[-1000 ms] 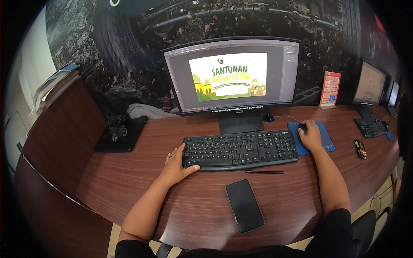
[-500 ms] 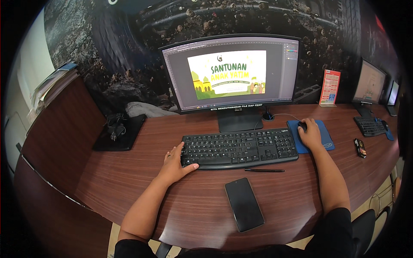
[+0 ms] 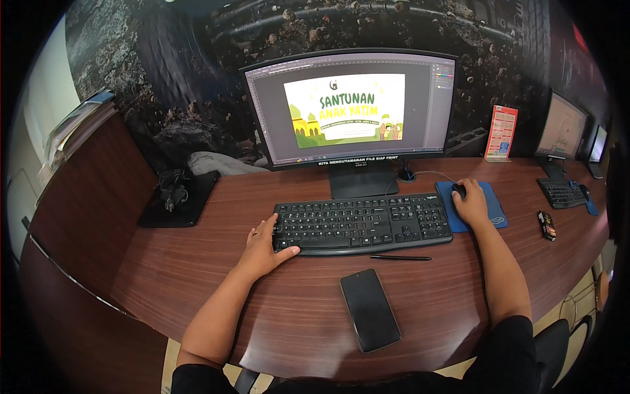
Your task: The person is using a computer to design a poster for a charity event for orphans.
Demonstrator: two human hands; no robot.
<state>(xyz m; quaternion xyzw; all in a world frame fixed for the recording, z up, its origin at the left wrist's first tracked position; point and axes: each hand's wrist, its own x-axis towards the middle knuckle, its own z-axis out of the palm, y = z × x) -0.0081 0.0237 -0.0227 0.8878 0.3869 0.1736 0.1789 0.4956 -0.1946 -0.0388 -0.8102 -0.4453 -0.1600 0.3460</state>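
Observation:
My left hand (image 3: 261, 248) rests at the left end of a black keyboard (image 3: 361, 225), its fingers spread over the end and the thumb stretched along the front edge. My right hand (image 3: 470, 203) is curled over a dark computer mouse (image 3: 459, 191), which it mostly hides. Under the mouse lies a blue mouse pad (image 3: 497, 211). Behind the keyboard, a monitor (image 3: 420, 105) is lit with a green, yellow and white banner design in an editing program. A black pen (image 3: 401, 258) lies just in front of the keyboard, and nearer to me is a dark-screened phone (image 3: 370, 310).
On the brown wooden desk (image 3: 197, 276), a black flat box with a coiled cable (image 3: 174, 190) sits left. Papers (image 3: 72, 128) top the left partition. To the right are a small dark pack (image 3: 546, 225), a red-and-white card stand (image 3: 501, 133), a second keyboard (image 3: 562, 192) and another monitor (image 3: 563, 128).
The whole view has shifted slightly, so the desk and screen sit a little higher and further left. Both hands keep their places on the keyboard's end and the mouse.

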